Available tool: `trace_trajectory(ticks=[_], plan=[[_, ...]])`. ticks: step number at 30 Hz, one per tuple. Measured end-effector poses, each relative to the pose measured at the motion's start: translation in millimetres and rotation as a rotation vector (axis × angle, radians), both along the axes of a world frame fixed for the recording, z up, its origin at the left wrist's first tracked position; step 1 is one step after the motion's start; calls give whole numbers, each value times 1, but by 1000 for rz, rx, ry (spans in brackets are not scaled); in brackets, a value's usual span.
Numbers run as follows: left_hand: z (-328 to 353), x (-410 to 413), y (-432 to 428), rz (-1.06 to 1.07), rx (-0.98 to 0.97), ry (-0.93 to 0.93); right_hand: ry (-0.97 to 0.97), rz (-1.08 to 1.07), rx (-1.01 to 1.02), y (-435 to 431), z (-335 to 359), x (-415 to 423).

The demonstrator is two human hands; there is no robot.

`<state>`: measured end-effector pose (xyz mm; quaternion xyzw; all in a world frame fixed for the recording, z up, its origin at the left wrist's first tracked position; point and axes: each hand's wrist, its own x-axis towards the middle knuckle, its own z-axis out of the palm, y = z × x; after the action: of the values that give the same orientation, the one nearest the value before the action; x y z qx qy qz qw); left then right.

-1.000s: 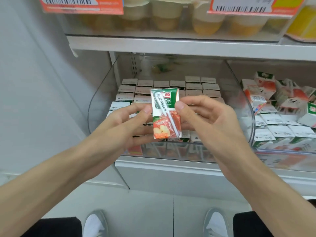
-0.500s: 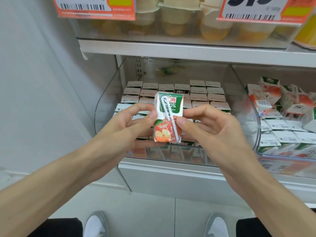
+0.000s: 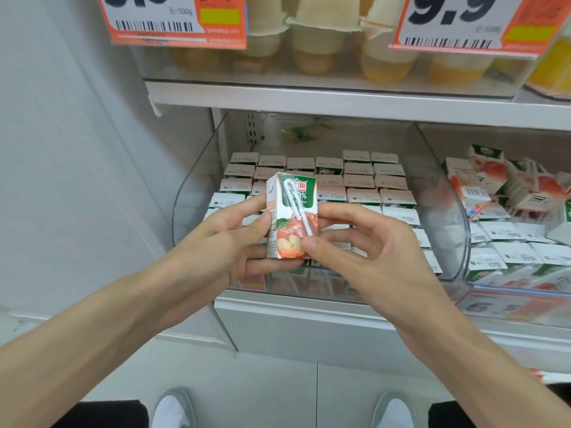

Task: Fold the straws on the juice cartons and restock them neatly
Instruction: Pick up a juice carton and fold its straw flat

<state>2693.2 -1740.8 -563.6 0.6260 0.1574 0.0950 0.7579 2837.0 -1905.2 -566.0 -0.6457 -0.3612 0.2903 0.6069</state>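
Observation:
A small juice carton (image 3: 287, 239), green at the top with red apples below, is upright in front of the shelf, held between both hands. A white wrapped straw (image 3: 296, 205) runs slantwise down its front face, bent over in a hook at the top. My left hand (image 3: 228, 242) grips the carton's left side, thumb on the front edge and fingers behind. My right hand (image 3: 361, 242) holds the right side, its thumb pressing the carton's lower front by the straw's bottom end.
Behind the hands, a clear curved bin (image 3: 445, 211) holds several neat rows of cartons (image 3: 358, 180). A second bin to the right has cartons lying jumbled (image 3: 506, 193). Cups of fruit (image 3: 315, 41) and orange price tags (image 3: 173, 20) fill the shelf above.
The carton has turned slightly, showing its left side. My right thumb has slid down from the straw's middle to the carton's lower front. The camera has come closer and tilted.

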Motion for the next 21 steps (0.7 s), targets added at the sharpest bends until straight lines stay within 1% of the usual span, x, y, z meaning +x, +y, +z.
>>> trace_trajectory(ticks=[5, 10, 13, 17, 21], plan=[[1, 0, -3, 20, 5, 4, 26, -16, 2, 2, 1, 0], [1, 1, -8, 107, 113, 52, -22, 57, -66, 3, 2, -1], [3, 1, -10, 113, 65, 45, 54, 48, -1, 3, 3, 2], [3, 1, -9, 113, -20, 36, 133, -26, 45, 4, 2, 3], [4, 2, -11, 104, -87, 43, 101, -55, 62, 3, 3, 2]])
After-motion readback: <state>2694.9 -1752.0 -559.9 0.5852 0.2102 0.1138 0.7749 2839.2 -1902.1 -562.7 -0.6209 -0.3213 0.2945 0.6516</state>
